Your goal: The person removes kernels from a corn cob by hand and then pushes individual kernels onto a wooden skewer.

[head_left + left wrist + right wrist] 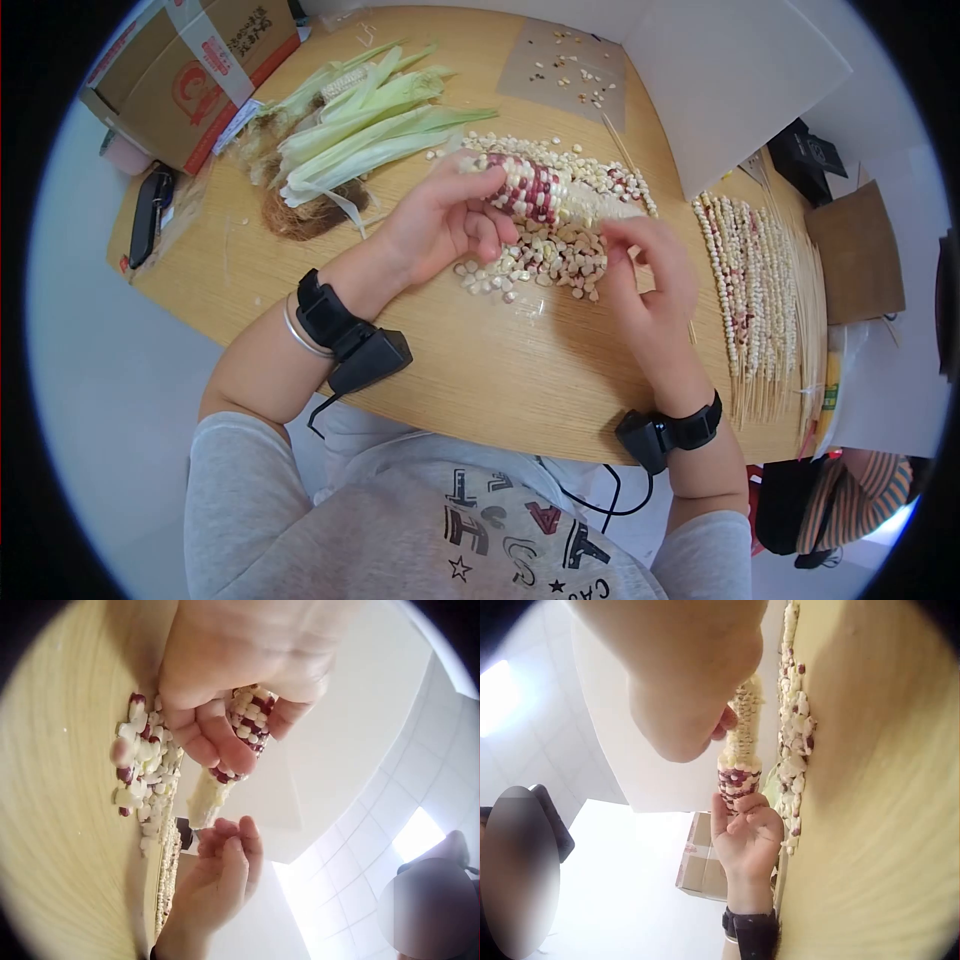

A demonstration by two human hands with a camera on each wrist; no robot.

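A partly shelled corn cob (527,190), with white and dark red kernels on one part and a bare pale end, is held above the table. My left hand (440,215) grips its kernelled part, thumb on top and fingers below. At the bare end my right hand (655,275) has bent fingers, their tips right beside the cob; I cannot tell whether they pinch it. In the left wrist view the right hand (217,877) shows its thumb close against its fingers. Loose kernels (530,265) lie in a pile on the table under the cob.
Corn husks (350,145) with brown silk lie back left, near a cardboard box (195,75). Skewers threaded with kernels (745,290) lie at right, alongside plain sticks (808,320). A white panel (735,80) stands behind. A sheet with scattered kernels (562,75) lies at the back.
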